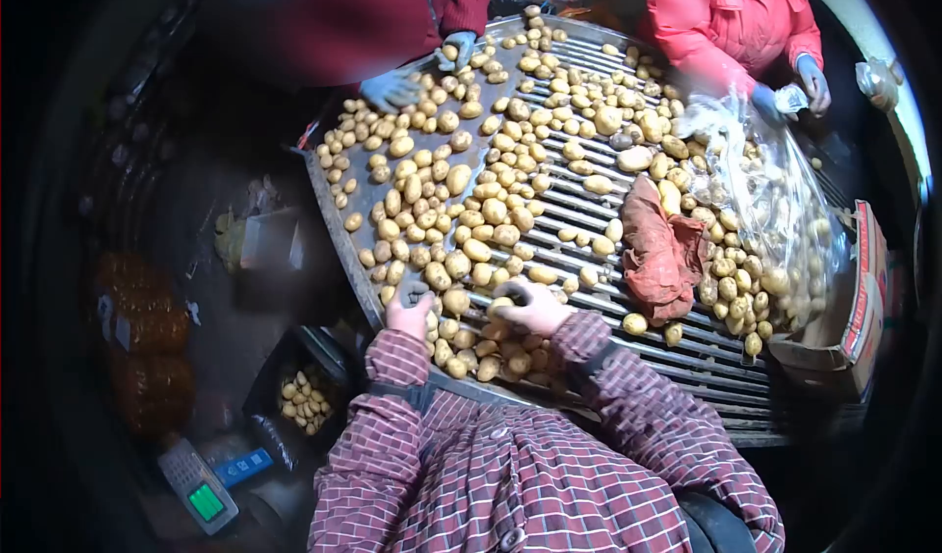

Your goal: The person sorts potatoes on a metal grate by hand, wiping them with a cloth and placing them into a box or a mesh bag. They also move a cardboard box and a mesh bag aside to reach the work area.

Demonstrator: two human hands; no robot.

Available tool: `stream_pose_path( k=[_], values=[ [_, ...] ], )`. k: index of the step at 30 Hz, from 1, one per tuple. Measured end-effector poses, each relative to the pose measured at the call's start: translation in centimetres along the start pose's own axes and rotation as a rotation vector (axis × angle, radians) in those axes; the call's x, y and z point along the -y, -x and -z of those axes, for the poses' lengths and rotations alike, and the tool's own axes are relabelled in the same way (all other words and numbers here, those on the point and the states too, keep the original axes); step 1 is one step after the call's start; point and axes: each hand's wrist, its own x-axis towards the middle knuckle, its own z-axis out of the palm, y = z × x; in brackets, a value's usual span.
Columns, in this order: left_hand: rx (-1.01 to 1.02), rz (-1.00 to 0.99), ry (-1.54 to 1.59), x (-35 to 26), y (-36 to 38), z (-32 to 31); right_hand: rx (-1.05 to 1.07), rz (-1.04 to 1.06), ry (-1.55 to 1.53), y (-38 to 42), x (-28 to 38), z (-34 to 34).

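Note:
Small yellow potatoes (461, 210) cover a slatted metal sorting table (726, 367). My left hand (407, 313) rests on potatoes at the table's near left edge, fingers curled over them. My right hand (535, 306) lies just to the right of it, fingers closed around a potato (501, 305) in the pile. Both my sleeves are red plaid. More potatoes sit heaped between my two hands and my chest.
A red mesh sack (662, 249) lies on the slats. A clear plastic bag of potatoes (775, 219) rests on the table's right side, held by a person in red with gloved hands (770, 102). Another person's gloved hand (390, 90) reaches in far left. A black crate of potatoes (304, 396) and a scale (201, 494) sit below.

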Motion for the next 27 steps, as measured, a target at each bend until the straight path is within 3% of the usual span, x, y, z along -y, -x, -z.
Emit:
stream_pose_path(
  k=[1, 3, 4, 5, 7, 8, 9, 10, 13, 15, 17, 19, 21, 23, 25, 27],
  values=[
    [0.09, 0.0, -0.355, -0.2, -1.3, -1.0, 0.08, -0.204, -0.398, 1.2, 0.2, 1.7],
    [0.054, -0.243, -1.022, -2.9, -1.4, -3.9, 0.01, -0.324, -0.914, 3.1, -0.8, 3.5],
    [0.165, 0.006, -1.097, -5.4, -1.3, -5.5, -0.074, -0.425, -0.937, 3.6, 0.8, 4.8],
    [0.151, -0.002, -1.168, -5.2, -1.3, -6.7, -0.096, -0.237, -0.778, 2.2, -4.3, 4.8],
    [0.164, 0.059, -1.157, -6.2, -1.7, -8.0, -0.232, -0.171, -0.332, 0.3, -3.2, 5.7],
    [0.17, 0.086, -1.155, -6.6, -1.8, -8.4, -0.334, -0.021, -0.161, -1.1, -2.2, 6.0],
    [0.177, 0.113, -1.153, -7.0, -1.9, -8.7, -0.42, -0.077, 0.133, -2.2, 0.3, 6.4],
    [0.177, 0.133, -1.131, -6.9, -2.4, -8.7, -0.539, 0.065, 0.419, -4.5, -0.7, 6.2],
    [0.213, 0.167, -1.109, -7.1, -3.7, -8.6, -0.445, -0.004, 0.728, -9.4, 2.5, 6.6],
    [0.276, 0.105, -1.099, -5.5, -5.0, -7.4, -0.313, -0.151, 0.828, -11.5, 1.8, 6.2],
    [0.349, 0.088, -1.038, -5.5, -5.4, -6.2, -0.317, -0.047, 0.762, -11.9, 0.0, 6.3],
    [0.391, 0.108, -1.187, -6.3, -5.0, -5.9, -0.164, -0.057, 0.637, -11.3, -1.1, 7.5],
    [0.413, 0.116, -1.257, -5.9, -4.8, -6.4, -0.318, -0.107, 0.6, -9.6, -0.1, 7.4],
    [0.424, 0.152, -1.282, -6.2, -4.4, -6.9, -0.289, -0.204, 0.629, -9.9, 3.8, 7.2],
    [0.37, 0.097, -1.235, -5.8, -4.0, -6.7, -0.258, -0.177, 0.876, -12.4, 5.3, 5.5],
    [0.35, 0.097, -1.174, -5.9, -3.7, -6.1, -0.198, -0.28, 0.968, -15.7, 4.1, 3.4]
  ],
)
